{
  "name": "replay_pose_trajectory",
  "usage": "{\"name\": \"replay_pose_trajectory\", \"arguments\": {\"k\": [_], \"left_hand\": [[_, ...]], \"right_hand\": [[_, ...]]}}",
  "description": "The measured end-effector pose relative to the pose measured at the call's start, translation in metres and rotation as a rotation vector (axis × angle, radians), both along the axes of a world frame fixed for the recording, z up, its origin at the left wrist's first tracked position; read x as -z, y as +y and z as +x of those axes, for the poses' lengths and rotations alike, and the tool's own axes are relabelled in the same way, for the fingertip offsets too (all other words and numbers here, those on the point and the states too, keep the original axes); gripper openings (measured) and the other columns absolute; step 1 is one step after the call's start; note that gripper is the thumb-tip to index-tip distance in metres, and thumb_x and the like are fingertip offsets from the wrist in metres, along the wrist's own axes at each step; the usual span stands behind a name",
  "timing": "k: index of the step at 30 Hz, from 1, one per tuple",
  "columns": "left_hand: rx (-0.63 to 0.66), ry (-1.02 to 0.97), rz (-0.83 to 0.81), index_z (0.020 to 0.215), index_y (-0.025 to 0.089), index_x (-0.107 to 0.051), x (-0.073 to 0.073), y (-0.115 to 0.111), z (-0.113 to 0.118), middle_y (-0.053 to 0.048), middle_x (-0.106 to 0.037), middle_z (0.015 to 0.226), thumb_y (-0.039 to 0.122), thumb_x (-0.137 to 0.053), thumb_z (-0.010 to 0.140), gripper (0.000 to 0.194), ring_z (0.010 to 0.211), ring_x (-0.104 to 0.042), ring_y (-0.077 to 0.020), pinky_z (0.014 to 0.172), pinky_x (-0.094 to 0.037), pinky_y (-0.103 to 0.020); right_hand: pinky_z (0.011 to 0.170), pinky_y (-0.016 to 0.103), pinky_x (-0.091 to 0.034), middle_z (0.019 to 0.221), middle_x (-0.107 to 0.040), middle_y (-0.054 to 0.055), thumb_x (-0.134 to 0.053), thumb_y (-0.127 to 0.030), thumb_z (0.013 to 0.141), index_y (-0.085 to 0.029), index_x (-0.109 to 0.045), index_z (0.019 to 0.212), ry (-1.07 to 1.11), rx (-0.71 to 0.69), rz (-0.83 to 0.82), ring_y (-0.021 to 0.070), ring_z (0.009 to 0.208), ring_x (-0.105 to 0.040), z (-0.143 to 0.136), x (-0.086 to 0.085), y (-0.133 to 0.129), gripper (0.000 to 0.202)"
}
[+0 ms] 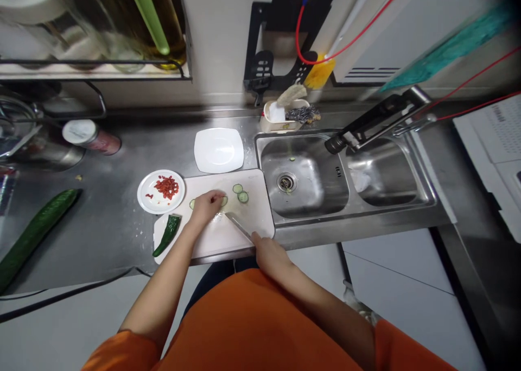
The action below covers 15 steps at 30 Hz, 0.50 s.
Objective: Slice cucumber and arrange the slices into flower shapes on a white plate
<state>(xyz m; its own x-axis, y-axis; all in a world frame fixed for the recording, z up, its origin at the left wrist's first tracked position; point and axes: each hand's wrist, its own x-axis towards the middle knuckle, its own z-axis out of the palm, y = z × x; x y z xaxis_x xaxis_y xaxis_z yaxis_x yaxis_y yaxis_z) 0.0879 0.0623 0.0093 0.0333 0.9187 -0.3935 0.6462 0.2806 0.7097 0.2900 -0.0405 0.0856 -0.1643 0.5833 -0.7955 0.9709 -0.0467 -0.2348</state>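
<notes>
My left hand point(205, 206) is over the white cutting board point(254, 219), its fingers pinched at the edge of a thin cucumber slice point(224, 201). In my right hand point(270, 256) is the handle of a kitchen knife point(239, 225). The blade lies low over the board and points toward my left hand. Two overlapping cucumber rounds point(243, 197) rest on the board to the right, and another slice point(192, 203) peeks out left of my left hand. A dark green cut piece of cucumber point(167, 235) lies at the board's left edge.
Beside the board stands a small white plate point(142, 201) of chopped red pieces; behind it, a white square dish point(218, 149). A double steel sink point(305, 205) is at the right. A whole cucumber point(38, 235) and a lidded can point(91, 137) occupy the left counter.
</notes>
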Motion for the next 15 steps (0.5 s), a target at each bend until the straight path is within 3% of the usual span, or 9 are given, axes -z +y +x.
{"name": "replay_pose_trajectory", "arguments": {"k": [3,7,11,15], "left_hand": [[0.128,0.023,0.032,0.093,0.023,-0.07,0.003,-0.001,-0.015,0.0,-0.071,0.091,0.025,-0.052,0.077,0.024,0.084,-0.063,-0.0166,0.081,-0.047,-0.028],[0.302,0.071,0.188,0.096,0.022,-0.07,0.006,-0.002,-0.017,-0.004,-0.07,0.1,0.024,-0.052,0.079,0.024,0.095,-0.061,-0.0203,0.089,-0.045,-0.033],[0.21,0.167,0.318,0.107,0.02,-0.065,0.013,-0.019,-0.014,-0.008,-0.067,0.104,0.029,-0.051,0.082,0.029,0.099,-0.057,-0.0227,0.094,-0.043,-0.038],[0.058,0.304,0.308,0.106,0.018,-0.064,0.021,-0.045,-0.012,-0.01,-0.064,0.101,0.033,-0.057,0.079,0.031,0.099,-0.054,-0.0257,0.093,-0.042,-0.039]], "right_hand": [[0.066,0.028,-0.038,0.094,-0.064,0.011,-0.034,-0.005,0.083,-0.02,-0.045,0.116,0.009,0.008,0.023,0.0234,0.09,-0.061,0.004,0.001,0.001,0.038],[0.065,0.027,-0.038,0.094,-0.064,0.011,-0.034,-0.005,0.083,-0.02,-0.046,0.116,-0.008,0.018,0.03,0.0234,0.091,-0.061,0.005,0.001,0.005,0.038],[0.067,0.028,-0.039,0.095,-0.064,0.011,-0.034,-0.004,0.083,-0.02,-0.044,0.119,-0.032,0.024,0.031,0.0235,0.092,-0.061,0.002,0.001,0.007,0.041],[0.069,0.028,-0.041,0.093,-0.065,0.012,-0.035,-0.004,0.083,-0.019,-0.04,0.126,-0.053,-0.002,0.074,0.024,0.094,-0.061,-0.003,0.002,0.008,0.045]]}}
